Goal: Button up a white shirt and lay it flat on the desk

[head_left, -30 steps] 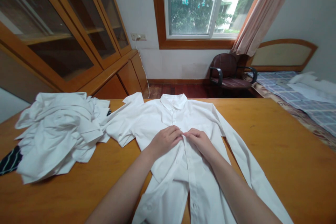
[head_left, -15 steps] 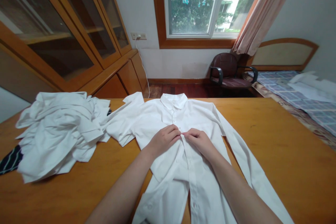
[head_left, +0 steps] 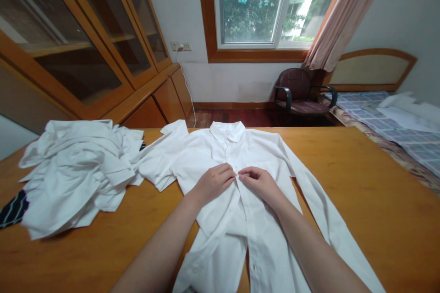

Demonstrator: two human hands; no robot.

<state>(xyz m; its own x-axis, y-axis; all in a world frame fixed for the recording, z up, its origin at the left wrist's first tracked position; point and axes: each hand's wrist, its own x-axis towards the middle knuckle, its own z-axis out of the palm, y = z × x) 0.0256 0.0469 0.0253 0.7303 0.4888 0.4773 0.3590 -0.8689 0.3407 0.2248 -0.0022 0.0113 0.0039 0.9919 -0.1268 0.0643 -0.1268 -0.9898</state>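
Note:
A white long-sleeved shirt (head_left: 261,151) lies front up on the wooden table (head_left: 371,192), collar toward the window. My left hand (head_left: 215,182) and my right hand (head_left: 261,183) meet at the shirt's front placket, about chest height. Each hand has its fingers curled and pinched on the edge of the placket, fingertips almost touching. Below the hands the shirt front hangs apart. The right sleeve runs down along the table toward me; the left sleeve is folded short toward the pile.
A heap of crumpled white shirts (head_left: 75,169) lies on the table's left, with a dark striped cloth (head_left: 13,208) under its near edge. Behind the table stand a glass-door cabinet (head_left: 79,41), a dark armchair (head_left: 300,96) and a bed (head_left: 392,128).
Both hands stay at the placket; the fingers have shifted only slightly. The view has tilted a little.

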